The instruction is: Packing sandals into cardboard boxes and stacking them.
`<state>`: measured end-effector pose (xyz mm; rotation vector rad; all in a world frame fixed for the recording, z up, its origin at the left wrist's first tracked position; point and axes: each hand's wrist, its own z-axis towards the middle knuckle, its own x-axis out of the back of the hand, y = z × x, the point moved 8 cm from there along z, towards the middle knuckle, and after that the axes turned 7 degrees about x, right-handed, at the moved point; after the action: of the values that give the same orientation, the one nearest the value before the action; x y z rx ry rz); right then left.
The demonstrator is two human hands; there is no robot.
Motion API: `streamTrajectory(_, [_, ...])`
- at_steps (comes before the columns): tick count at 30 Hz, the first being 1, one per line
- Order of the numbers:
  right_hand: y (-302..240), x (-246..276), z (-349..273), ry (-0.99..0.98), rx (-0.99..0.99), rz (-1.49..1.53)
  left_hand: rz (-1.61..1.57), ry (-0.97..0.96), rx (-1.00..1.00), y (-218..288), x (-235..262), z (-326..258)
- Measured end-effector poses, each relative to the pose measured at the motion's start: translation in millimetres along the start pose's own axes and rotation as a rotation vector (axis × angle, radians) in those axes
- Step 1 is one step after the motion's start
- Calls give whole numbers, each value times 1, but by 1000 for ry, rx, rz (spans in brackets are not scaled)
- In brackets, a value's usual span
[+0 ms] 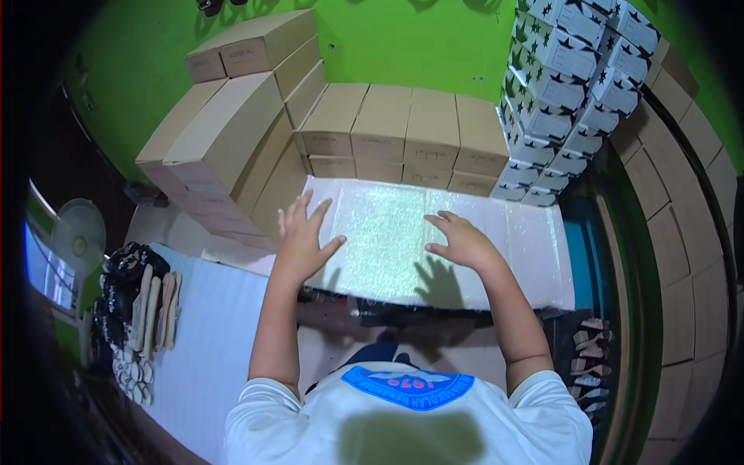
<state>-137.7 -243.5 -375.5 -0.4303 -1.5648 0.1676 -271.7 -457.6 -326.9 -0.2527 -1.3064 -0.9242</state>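
Clear, shiny plastic sheet (pixel 384 248): lying flat in front of the person, between and beneath both hands. Left hand (pixel 304 239): hovering over or touching the sheet's left part, contact impossible to tell; fingers spreading apart, holding nothing. Right hand (pixel 463 240): reaching in at right of centre, thumb and fingers standing apart, gripping nothing, casting a shadow on the sheet; contact likewise unclear. Brown cardboard boxes (pixel 381 124): standing in a row behind the sheet and stacking higher at left. White star-patterned boxes (pixel 558 85): towering at back right. Fan (pixel 79 236): standing at far left. Green wall (pixel 411 46): rising behind.
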Motion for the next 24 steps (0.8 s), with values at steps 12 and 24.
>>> streamTrajectory(12, [-127,14,28,90,76,-23,-102,517,127,-157,134,-18])
streamTrajectory(24, [-293,6,181,400,349,287,-382,490,176,-269,136,51])
